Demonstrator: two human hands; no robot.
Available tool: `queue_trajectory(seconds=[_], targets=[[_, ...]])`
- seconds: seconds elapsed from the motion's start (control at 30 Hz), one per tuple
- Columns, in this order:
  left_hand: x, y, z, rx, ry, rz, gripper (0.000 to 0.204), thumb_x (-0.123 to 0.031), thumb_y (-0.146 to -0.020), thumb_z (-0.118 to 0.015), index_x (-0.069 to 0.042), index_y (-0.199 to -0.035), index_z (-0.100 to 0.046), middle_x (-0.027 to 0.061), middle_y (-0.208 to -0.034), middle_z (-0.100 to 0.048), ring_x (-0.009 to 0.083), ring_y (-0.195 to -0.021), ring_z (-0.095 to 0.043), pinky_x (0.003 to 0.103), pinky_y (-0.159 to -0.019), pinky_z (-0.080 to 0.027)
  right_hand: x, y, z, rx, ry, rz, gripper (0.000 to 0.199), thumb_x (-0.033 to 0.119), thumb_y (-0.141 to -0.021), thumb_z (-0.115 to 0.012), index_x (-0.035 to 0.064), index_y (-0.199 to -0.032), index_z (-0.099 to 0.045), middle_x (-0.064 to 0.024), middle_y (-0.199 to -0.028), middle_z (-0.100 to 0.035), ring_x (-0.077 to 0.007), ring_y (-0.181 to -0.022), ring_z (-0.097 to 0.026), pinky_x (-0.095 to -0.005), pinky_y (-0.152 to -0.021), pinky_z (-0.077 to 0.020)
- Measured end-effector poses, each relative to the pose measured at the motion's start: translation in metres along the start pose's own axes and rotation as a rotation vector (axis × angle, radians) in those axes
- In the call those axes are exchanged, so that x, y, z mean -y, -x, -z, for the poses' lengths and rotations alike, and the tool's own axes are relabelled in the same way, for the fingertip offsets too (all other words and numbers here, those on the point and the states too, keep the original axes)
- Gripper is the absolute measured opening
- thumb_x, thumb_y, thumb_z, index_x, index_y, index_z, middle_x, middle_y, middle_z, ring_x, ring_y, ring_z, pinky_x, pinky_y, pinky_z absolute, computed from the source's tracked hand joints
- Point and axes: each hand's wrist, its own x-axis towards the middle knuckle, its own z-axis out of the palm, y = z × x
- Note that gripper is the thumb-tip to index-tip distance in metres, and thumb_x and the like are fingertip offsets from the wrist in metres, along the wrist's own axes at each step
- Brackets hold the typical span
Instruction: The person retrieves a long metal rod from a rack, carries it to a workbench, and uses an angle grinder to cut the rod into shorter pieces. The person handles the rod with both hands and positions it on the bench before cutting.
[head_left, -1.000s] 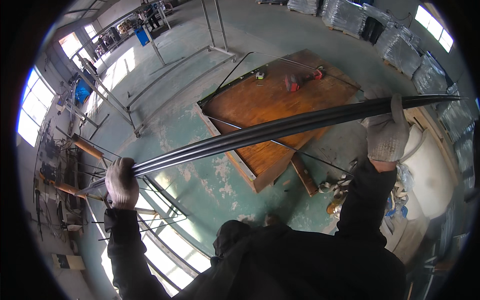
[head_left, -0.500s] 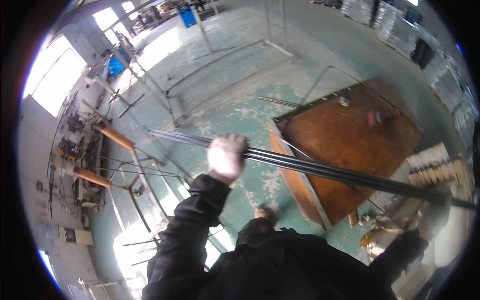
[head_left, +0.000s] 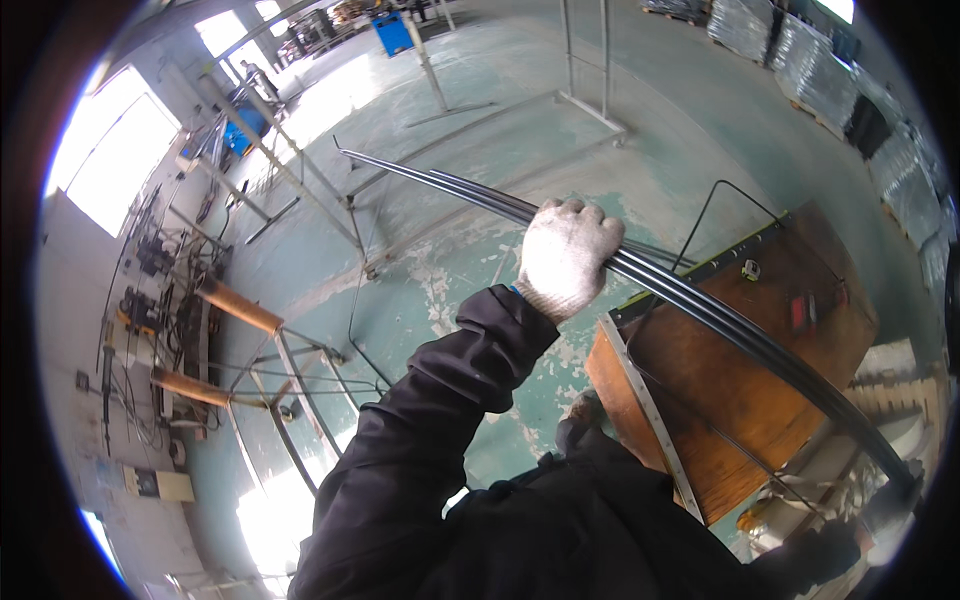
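Observation:
A bundle of long, thin black metal rods slants across the view from the far middle to the lower right. My left hand, in a whitish knit glove, is closed around the bundle near its middle. At the lower right rim my right hand grips the near end, its fingers dim and partly hidden. Below the rods stands a worktable with a brown, worn top. A bent black rod rises at its far edge. On the top lie a tape measure and a red tool.
Metal frame racks stand on the green floor ahead. At the left is a stand with brown rollers, beside a wall with cables and equipment. Wrapped pallets line the far right. A slatted wooden pallet sits at the right.
My left hand has moved right and farther away with the rods, whose far ends swung up and right. My right hand has dropped lower at the rim. The view has shifted, too.

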Motion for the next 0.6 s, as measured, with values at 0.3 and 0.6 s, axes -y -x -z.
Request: queue_trajectory(seconds=[0.3, 0.6], targets=[[0.102, -0.073, -0.168, 0.296, 0.084, -0.027, 0.019, -0.004, -0.083, -0.073, -0.010, -0.101, -0.073, 0.0128, -0.099, -0.073, 0.0386, -0.107, -0.070, 0.051, -0.097, -0.054, 0.151, 0.063, -0.095, -0.095, 0.071, -0.201, 0.038, 0.011, -0.118, -0.056, -0.0045, -0.152, -0.062, -0.0146, -0.129, -0.076, -0.0230, -0.117, -0.074, -0.0338, -0.106, -0.0590], [0.177, -0.127, -0.287, 0.331, 0.376, -0.183, 0.018, -0.002, -0.082, -0.070, -0.010, -0.098, -0.071, 0.0124, -0.094, -0.069, 0.0403, -0.103, -0.068, 0.053, -0.092, -0.051, 0.277, 0.069, -0.139, -0.432, -0.685, -0.582, 0.041, 0.026, -0.123, -0.051, -0.0080, -0.141, -0.065, -0.0128, -0.120, -0.075, -0.0227, -0.109, -0.071, -0.0394, -0.106, -0.0566]])
